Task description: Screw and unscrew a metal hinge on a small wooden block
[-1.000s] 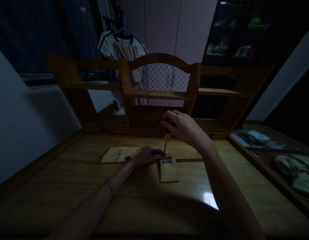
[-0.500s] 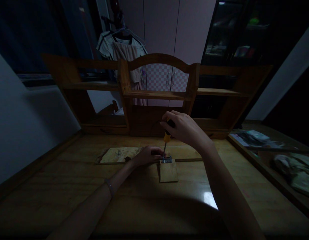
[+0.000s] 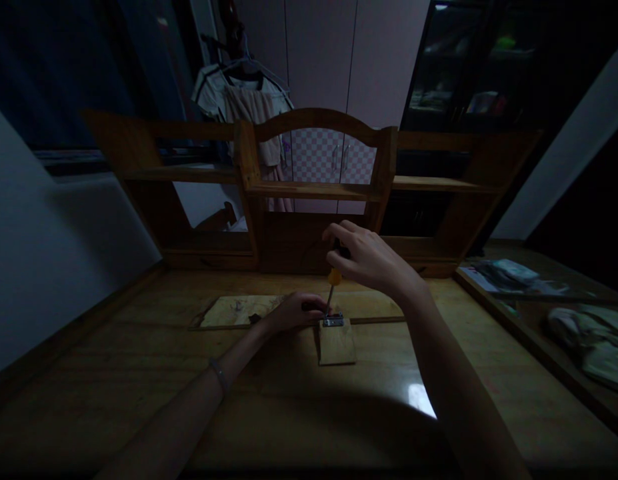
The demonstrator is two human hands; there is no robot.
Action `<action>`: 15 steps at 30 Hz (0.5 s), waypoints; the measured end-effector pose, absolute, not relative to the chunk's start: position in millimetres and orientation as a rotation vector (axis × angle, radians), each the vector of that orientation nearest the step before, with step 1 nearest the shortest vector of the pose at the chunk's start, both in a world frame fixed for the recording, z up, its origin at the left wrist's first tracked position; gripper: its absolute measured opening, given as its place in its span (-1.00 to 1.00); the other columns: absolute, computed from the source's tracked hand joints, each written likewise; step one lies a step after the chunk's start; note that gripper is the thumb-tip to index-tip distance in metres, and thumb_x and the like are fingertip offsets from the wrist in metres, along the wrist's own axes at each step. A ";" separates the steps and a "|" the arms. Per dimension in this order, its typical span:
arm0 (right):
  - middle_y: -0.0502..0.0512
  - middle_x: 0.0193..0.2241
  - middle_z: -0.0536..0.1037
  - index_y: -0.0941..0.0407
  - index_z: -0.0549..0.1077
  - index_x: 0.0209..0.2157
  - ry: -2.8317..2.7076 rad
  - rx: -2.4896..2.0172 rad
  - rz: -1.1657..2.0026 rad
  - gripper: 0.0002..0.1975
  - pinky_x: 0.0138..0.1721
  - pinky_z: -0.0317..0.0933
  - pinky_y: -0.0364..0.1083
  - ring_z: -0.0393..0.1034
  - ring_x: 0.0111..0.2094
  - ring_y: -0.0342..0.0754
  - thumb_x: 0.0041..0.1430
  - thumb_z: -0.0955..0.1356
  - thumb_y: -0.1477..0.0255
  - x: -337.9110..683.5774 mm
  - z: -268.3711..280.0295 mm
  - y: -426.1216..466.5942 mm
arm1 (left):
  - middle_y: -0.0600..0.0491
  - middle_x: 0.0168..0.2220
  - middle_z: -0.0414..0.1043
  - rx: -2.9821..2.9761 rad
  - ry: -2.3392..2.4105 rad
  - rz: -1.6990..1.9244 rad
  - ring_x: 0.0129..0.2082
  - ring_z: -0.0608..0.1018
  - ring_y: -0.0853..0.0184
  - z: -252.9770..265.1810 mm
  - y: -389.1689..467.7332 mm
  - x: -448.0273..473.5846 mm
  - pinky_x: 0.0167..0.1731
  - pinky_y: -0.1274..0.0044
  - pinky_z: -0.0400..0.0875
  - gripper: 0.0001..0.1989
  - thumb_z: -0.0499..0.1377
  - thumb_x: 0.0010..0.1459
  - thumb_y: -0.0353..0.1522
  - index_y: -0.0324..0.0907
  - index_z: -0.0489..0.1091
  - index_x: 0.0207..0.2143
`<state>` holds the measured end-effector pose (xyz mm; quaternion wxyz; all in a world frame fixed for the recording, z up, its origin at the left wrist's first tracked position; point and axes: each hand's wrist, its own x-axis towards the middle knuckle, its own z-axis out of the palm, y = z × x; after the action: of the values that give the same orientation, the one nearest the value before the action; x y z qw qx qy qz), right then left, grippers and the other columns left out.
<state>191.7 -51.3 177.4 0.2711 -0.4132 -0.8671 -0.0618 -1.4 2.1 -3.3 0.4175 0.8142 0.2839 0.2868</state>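
My right hand [image 3: 361, 255] is closed around the handle of a yellow-and-black screwdriver [image 3: 334, 277], held nearly upright. Its metal shaft runs down to a small silver hinge [image 3: 333, 321]. The hinge lies at the top edge of a small square wooden piece [image 3: 337, 343] and against a long wooden board [image 3: 376, 307]. Beside the shaft's tip, my left hand [image 3: 296, 311] rests on the board with fingers bent together at the hinge; what they pinch, if anything, is hidden. Dim light makes the screw itself too small to tell.
All this lies on a wooden desktop [image 3: 153, 373]. A wooden shelf unit [image 3: 313, 191] stands along its back edge. At the right are a lower surface with bundled cloth [image 3: 589, 343] and plastic-wrapped items [image 3: 509, 272]. Clothes [image 3: 246, 100] hang behind the shelf.
The fingers of my right hand have shifted their grip on the screwdriver handle, turning slightly. My left hand and the hinge stay in place.
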 end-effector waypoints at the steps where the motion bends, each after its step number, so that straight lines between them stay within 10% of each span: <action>1: 0.10 -0.19 0.44 0.09 0.36 -0.14 -2.336 -1.114 -0.171 -0.79 -0.17 0.14 -0.09 0.38 -0.22 -0.02 0.19 0.23 0.38 191.4 177.2 -51.4 | -0.01 -0.18 0.56 2.044 0.708 0.722 -0.16 0.56 0.29 -3.2 2.1 -1.4 -0.12 0.52 0.38 -0.76 0.20 0.14 -0.32 -0.22 0.51 -0.16; 15: 0.07 -0.22 0.45 0.06 0.37 -0.17 -2.322 -1.087 -0.190 -0.81 -0.22 0.14 -0.09 0.38 -0.25 -0.06 0.29 0.21 0.31 189.0 173.2 -47.3 | -0.01 -0.18 0.56 2.023 0.684 0.731 -0.17 0.57 0.30 -1.6 0.8 -0.6 -0.12 0.52 0.39 -0.77 0.21 0.14 -0.32 -0.21 0.51 -0.17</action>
<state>189.0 -47.3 173.2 0.2813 -0.4058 -0.8667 -0.0711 -0.6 0.8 -1.6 0.4280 0.8100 0.2740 0.2928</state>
